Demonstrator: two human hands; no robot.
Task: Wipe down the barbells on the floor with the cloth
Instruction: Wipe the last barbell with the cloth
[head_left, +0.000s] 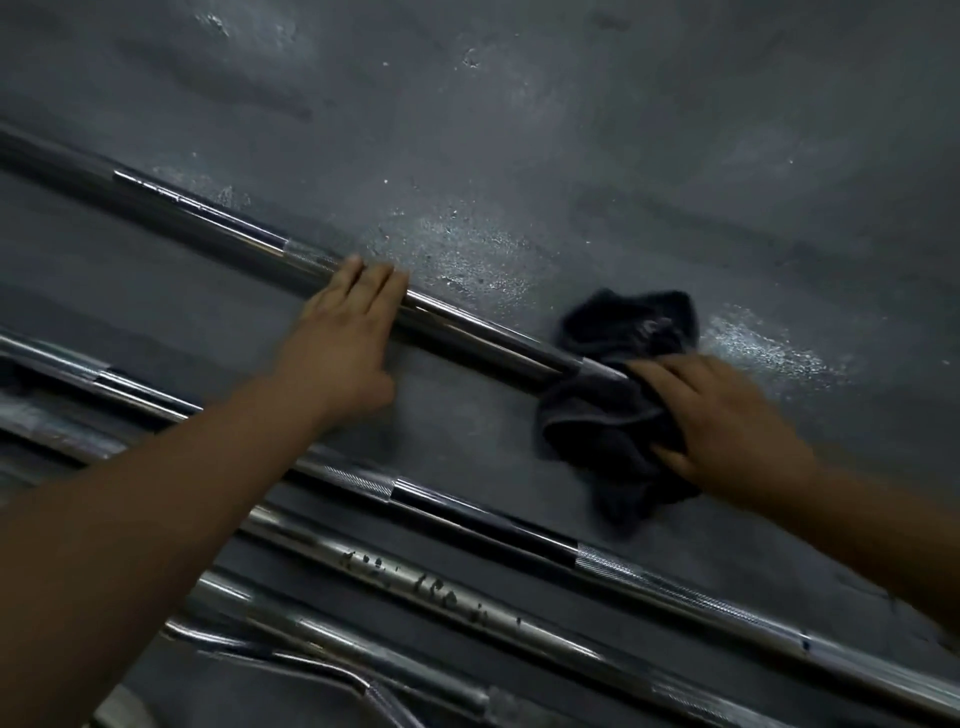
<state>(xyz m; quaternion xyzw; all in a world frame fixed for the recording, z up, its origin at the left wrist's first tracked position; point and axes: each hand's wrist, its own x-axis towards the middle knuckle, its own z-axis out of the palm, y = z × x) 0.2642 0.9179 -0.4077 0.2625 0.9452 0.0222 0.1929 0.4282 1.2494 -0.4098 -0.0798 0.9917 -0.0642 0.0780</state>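
Several chrome barbells lie side by side on the dark floor, running from upper left to lower right. On the farthest barbell (218, 223) my left hand (348, 338) rests with straight fingers laid over the bar. Further right along that same bar a crumpled dark cloth (618, 400) is wrapped over it. My right hand (727, 421) holds the cloth against the bar, fingers and thumb curled round the cloth. The bar's part under the cloth and beyond it is hidden.
A second barbell (519, 530) with knurled sections lies nearer to me, and more chrome bars (415, 577) crowd the lower left. The grey rubber floor (571, 156) beyond the far bar shows pale scuffed patches.
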